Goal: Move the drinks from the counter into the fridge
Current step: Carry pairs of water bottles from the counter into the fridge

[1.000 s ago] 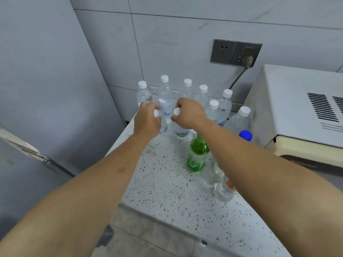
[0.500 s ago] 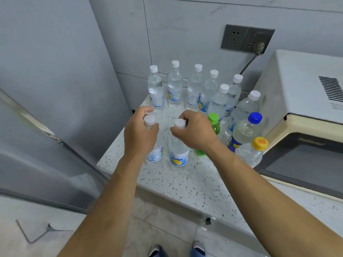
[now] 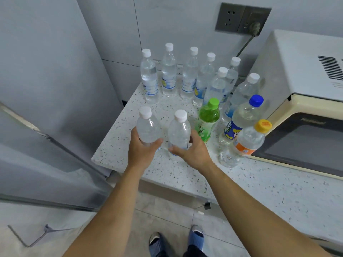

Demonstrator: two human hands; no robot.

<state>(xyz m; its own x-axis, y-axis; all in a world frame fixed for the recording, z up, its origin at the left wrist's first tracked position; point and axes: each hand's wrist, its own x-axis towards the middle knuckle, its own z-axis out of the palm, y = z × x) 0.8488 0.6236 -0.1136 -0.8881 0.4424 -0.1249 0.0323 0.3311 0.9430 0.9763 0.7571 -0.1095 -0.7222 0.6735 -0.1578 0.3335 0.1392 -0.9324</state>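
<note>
Speckled counter (image 3: 185, 175): blue-capped bottle (image 3: 239, 121) labelled "PEPSI".

Left of the green bottle (image 3: 207, 119), bare counter (image 3: 118, 138) lay open to its edge. Behind and right of it, bottles crowded, seemingly touching, up to the microwave (image 3: 304, 75).

We see two clear white-capped water bottles (image 3: 148, 127) (image 3: 179, 130) held upright near the tabletop (image 3: 176, 171) edge; more capped bottles (image 3: 204, 78) stand behind.

"PEPSI" reads on the blue-capped bottle (image 3: 241, 123) label.
</note>
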